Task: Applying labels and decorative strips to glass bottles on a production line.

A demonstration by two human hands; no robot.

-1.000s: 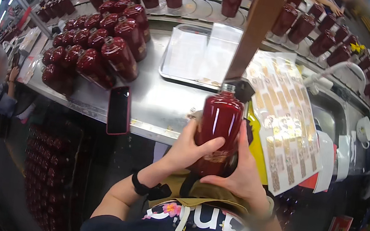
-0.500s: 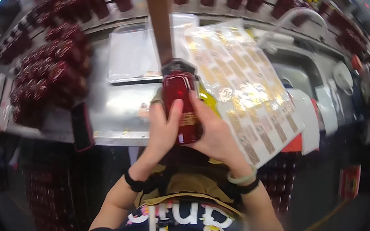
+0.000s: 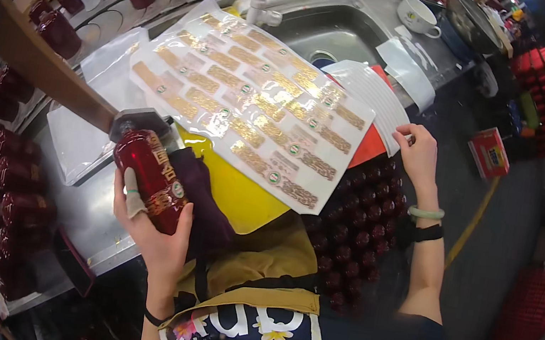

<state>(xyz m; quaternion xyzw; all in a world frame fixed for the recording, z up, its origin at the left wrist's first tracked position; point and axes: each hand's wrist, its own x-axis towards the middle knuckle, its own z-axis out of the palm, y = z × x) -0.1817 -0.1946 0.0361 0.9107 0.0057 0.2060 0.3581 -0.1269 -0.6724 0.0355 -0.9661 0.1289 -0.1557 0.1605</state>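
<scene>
Gripping the red bottle (image 3: 149, 167) left of centre, the left hand (image 3: 156, 241) wraps its lower end; I cannot tell whether the right hand (image 3: 419, 157), centre-right, holds anything.

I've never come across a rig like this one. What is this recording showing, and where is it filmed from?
No robot here: these are a person's own hands, filmed by a fisheye camera on their head looking down, so straight edges bend. The left hand holds a dark red bottle. The right hand is beside a ribbed white sheet; whether it pinches anything is unclear. On the metal worktop, a sheet of gold labels partly covers a yellow sheet.
</scene>
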